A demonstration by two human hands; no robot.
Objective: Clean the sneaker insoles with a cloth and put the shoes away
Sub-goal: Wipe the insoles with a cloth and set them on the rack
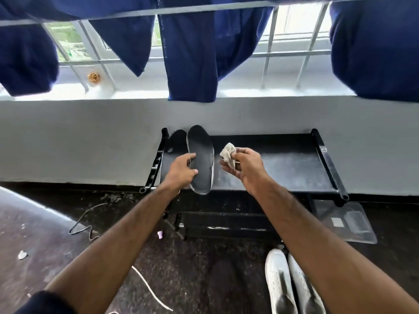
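My left hand [181,172] grips a dark insole [201,155] by its left edge and holds it tilted up over the left end of a black shoe rack [294,164]. A second dark insole [173,147] lies flat on the rack's top shelf, just left of the held one. To the right of the held insole, my right hand [244,166] pinches a small crumpled beige cloth [229,154]; the cloth is apart from the insole. Two white sneakers [292,284] stand side by side on the dark floor at the lower right, partly behind my right forearm.
The rack stands against a low grey wall under a barred window, where dark blue garments [192,53] hang from a rail. A clear plastic lid [347,220] lies right of the rack. A black cord [88,223], a white cord [149,291] and small debris lie on the floor.
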